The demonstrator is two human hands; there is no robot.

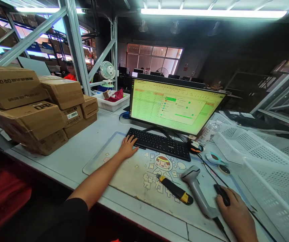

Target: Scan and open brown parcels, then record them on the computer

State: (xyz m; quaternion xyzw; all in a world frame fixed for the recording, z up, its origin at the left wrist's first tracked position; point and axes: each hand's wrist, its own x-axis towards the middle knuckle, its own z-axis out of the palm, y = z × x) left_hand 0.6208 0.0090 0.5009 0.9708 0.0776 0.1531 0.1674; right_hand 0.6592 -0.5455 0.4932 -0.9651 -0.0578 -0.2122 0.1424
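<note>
My left hand point(128, 146) lies with fingers spread over the left end of a black keyboard point(161, 144). My right hand point(232, 205) is wrapped over a black computer mouse point(222, 195) at the right of the desk. Just left of that hand lies a grey barcode scanner point(198, 191) with a black cable. A black and yellow utility knife point(176, 189) rests on the printed desk mat point(129, 178). Behind the keyboard stands a monitor point(174, 104) showing a spreadsheet with a smaller window over it.
Stacked cardboard boxes point(21, 117) fill the desk's left side. White perforated baskets point(273, 188) line the right. A plastic bottle point(210, 132), a tape roll point(224, 169) and a penguin figure point(195, 146) sit near the monitor. A white fan point(107, 70) stands behind a basket.
</note>
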